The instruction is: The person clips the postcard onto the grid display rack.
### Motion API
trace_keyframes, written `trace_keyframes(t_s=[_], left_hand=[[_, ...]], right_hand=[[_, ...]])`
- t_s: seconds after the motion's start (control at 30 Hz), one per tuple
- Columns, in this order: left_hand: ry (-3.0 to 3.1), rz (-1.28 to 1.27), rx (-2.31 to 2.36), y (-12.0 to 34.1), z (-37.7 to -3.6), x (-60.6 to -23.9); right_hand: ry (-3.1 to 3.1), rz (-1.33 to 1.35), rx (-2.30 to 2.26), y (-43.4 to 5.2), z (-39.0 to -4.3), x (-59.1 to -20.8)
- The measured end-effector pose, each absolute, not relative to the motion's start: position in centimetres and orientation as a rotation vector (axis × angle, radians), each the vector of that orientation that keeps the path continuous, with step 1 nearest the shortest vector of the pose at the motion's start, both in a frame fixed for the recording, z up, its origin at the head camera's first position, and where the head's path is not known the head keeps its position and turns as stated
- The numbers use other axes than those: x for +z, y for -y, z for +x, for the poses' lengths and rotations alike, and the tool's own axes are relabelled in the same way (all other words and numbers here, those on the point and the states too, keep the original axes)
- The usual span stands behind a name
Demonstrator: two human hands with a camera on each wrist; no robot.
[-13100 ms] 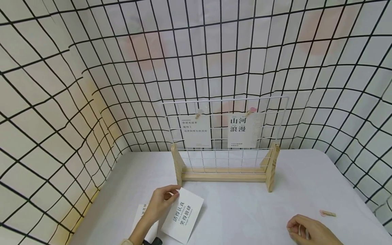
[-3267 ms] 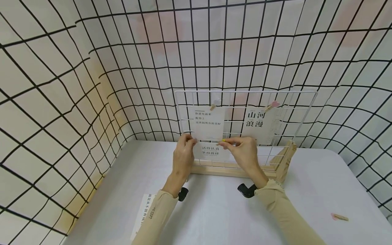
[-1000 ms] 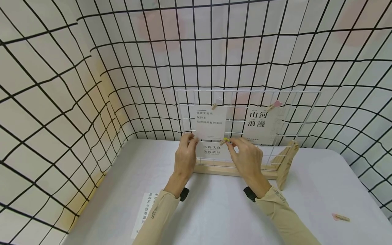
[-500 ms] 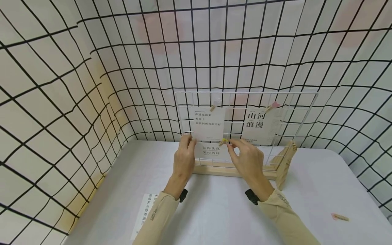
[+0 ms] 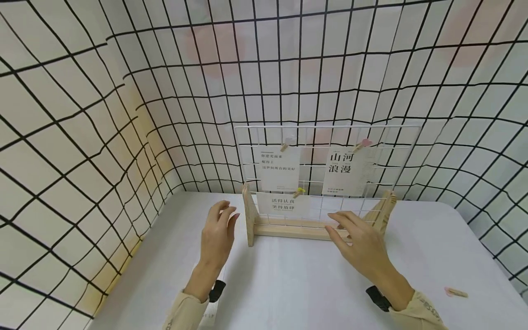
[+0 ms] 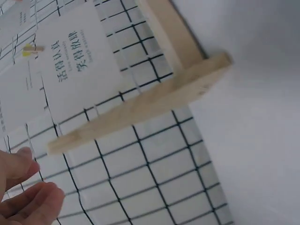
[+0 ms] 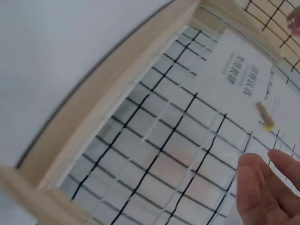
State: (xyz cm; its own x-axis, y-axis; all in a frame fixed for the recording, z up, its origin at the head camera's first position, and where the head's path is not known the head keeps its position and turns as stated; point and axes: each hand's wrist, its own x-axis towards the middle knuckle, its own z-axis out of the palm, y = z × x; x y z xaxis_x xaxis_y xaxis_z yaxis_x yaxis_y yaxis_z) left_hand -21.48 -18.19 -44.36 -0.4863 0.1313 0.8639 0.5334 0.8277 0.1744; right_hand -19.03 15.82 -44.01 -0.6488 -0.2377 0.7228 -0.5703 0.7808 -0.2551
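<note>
A white wire grid [image 5: 327, 133] stands in a wooden stand [image 5: 288, 227] on the white table. Two cards hang high on it, one at the left [image 5: 279, 167] and one at the right [image 5: 345, 169]. A third, lower card [image 5: 282, 204] [image 6: 77, 70] [image 7: 239, 75] hangs from a yellow-tipped clip [image 5: 299, 191] [image 6: 32, 48] [image 7: 265, 115]. My left hand [image 5: 218, 229] hovers open just left of the stand's left foot [image 6: 140, 108] and holds nothing. My right hand [image 5: 356, 238] is open in front of the base rail [image 7: 108, 108], also holding nothing.
A pink wooden clip [image 5: 453, 292] lies on the table at the far right. A black-gridded white curtain closes in the table on the left, back and right. A white card's edge [image 5: 212, 316] shows under my left forearm.
Both hands have let go of the lower card and its clip and drawn back, the left to the left, the right down toward the base. The card stays clipped on the grid.
</note>
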Motion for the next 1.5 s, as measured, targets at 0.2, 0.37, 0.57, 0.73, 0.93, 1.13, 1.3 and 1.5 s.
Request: trace_keyframes(t_s=[0.2,0.37,0.57,0.73,0.93,1.13,1.3,1.5], left_hand=[[2.221,-0.424,-0.498,21.6,-18.4,-47.5],[2.356,-0.425,-0.483,23.5,-16.4,-49.7],[2.585,-0.350,-0.513,25.2,-14.4,-51.1],[2.768,-0.311,-0.560,26.5,-13.5,-51.3],[2.916,-0.264,-0.624,27.3,-13.2,-51.2],[2.972,-0.292,-0.667,27.5,-13.2,-51.0],[3.035,-0.291,-0.717,27.8,-13.6,-50.6],[3.081,-0.239,-0.712,27.8,-14.5,-50.0]], right_hand=[[2.462,0.568,0.515,-19.5,-16.6,-46.2],[2.536,0.584,0.477,-22.1,-15.4,-48.1],[2.538,0.594,0.417,-24.9,-14.3,-49.8],[2.609,0.528,0.376,-27.6,-13.3,-51.4],[2.727,0.394,0.350,-30.9,-12.8,-53.4],[2.911,0.226,0.371,-33.9,-11.9,-54.2],[3.026,0.124,0.362,-36.0,-11.6,-53.9],[3.054,0.062,0.304,-37.4,-11.4,-54.1]])
